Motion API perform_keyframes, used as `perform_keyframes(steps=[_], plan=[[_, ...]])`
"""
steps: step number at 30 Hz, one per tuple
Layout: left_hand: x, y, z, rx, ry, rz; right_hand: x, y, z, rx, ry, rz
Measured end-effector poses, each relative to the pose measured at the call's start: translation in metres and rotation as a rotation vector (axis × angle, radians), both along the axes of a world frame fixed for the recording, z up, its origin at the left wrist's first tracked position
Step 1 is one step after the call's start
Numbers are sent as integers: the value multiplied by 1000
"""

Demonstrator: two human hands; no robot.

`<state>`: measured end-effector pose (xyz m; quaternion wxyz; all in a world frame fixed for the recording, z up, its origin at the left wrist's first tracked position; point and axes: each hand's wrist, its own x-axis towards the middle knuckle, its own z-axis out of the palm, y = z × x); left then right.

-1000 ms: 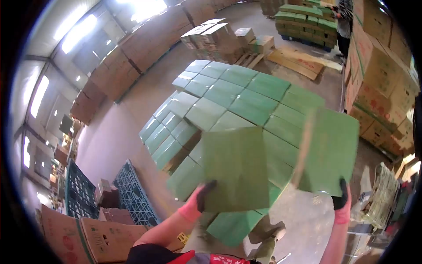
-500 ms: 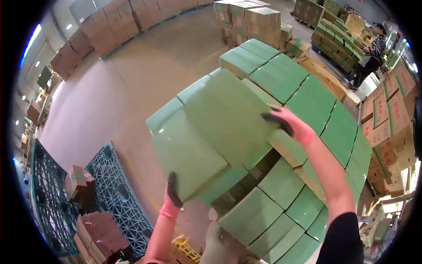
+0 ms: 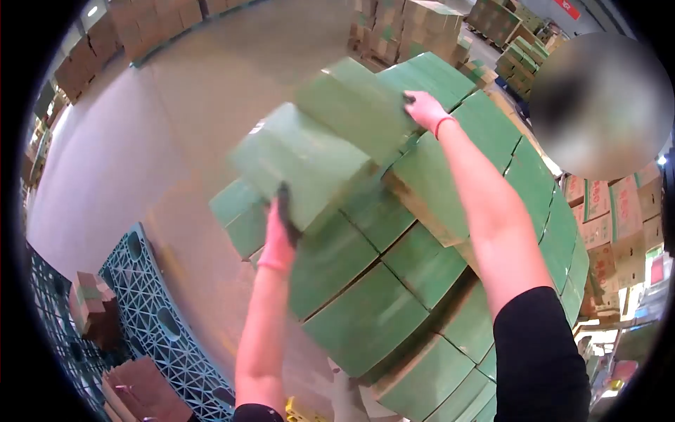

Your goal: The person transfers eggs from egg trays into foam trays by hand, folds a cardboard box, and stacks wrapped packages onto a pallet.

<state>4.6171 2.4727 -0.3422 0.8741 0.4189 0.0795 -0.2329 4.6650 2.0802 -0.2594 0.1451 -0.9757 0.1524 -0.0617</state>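
Observation:
Two green-topped cardboard boxes, a near one (image 3: 302,158) and a far one (image 3: 358,105), are held side by side between my hands, slightly blurred. My left hand (image 3: 280,235), in a pink and black glove, grips the near box at its lower left side. My right hand (image 3: 427,112), gloved alike, is closed on the right end of the far box; its fingertips are partly hidden. Both boxes are over the far left part of a stack of similar green boxes (image 3: 365,309). Whether their undersides touch the stack I cannot tell.
A blue plastic pallet (image 3: 151,302) leans at the lower left beside brown cartons (image 3: 144,387). Printed cartons (image 3: 612,211) are piled at the right. More stacked boxes (image 3: 429,32) stand behind. A blurred round patch covers the upper right.
Both hands have carried the two boxes away from me toward the far side of the stack, uncovering green boxes beneath. The camera view has shifted too.

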Motion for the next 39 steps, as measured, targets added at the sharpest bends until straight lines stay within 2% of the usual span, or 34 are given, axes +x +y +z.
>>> perform_keyframes(steps=[1,2,4,6,7,8,9,10,11,12,13,14,15,16,17,18,19,21,22,24,25,26,28,30,32,33,35,36,38,39], plan=[[9,-12,-42,-6,5,-89,-10,11,-16,-122,115,-132],[-3,-36,-36,203,103,106,-24,20,-29,-248,226,-263],[1,-46,-37,296,-10,84,-23,26,-54,-650,473,-168],[3,-46,-38,324,117,70,-17,30,-63,-825,506,-191],[3,-50,-35,329,92,127,-26,32,-71,-804,315,-235],[7,-52,-52,315,-20,156,-42,54,-48,-632,393,-269],[6,-59,-47,416,79,227,-62,63,-52,-578,164,-211],[19,-57,-88,498,-118,239,-82,76,-59,-541,103,-178],[25,-48,-85,605,-29,118,-121,97,-58,-574,-87,-81],[31,-40,-81,706,50,-18,-164,114,-24,-230,60,95],[19,-35,-57,1456,-463,-352,-223,129,-45,-504,-60,194],[7,-32,-30,2323,-952,-426,-283,137,-33,-151,128,258],[33,-11,-58,2423,-862,-205,-358,133,-34,-202,48,317],[23,-15,-32,1811,-385,273,-432,127,-33,-262,-24,369],[9,-20,-22,1685,-656,511,-502,122,-26,-178,8,251],[-17,-28,-6,1425,-810,343,-569,111,-13,-91,27,126],[-42,-38,-12,1326,-1113,331,-637,88,2,-58,58,-37],[-109,-73,-32,1439,-1150,126,-787,48,29,30,77,-358],[-126,-79,-66,1446,-1283,13,-861,27,33,60,52,-537],[-216,-116,-115,1001,-1212,-17,-1004,-31,25,147,-11,-847],[-361,-135,-46,985,-1121,-149,-1073,-61,16,264,-91,-1027],[-485,-167,2,920,-1058,-275,-1140,-87,6,394,-172,-1193],[-661,-215,42,783,-960,-562,-1263,-125,-6,664,-498,-1431],[-801,-252,64,670,-817,-840,-1391,-159,-46,958,-879,-1592],[-897,-282,82,607,-714,-1086,-1494,-177,-42,1119,-1189,-1750],[-935,-297,91,578,-676,-1191,-1539,-189,-34,1166,-1298,-1752],[-981,-316,74,479,-691,-1426,-1619,-218,-30,1223,-1488,-1784],[-1015,-327,108,521,-565,-1520,-1649,-233,-31,1242,-1573,-1820],[-1064,-345,164,620,-594,-1666,-1689,-259,-32,1232,-1769,-1690],[-1063,-343,149,665,-605,-1663,-1707,-274,-46,1197,-1818,-1622]])
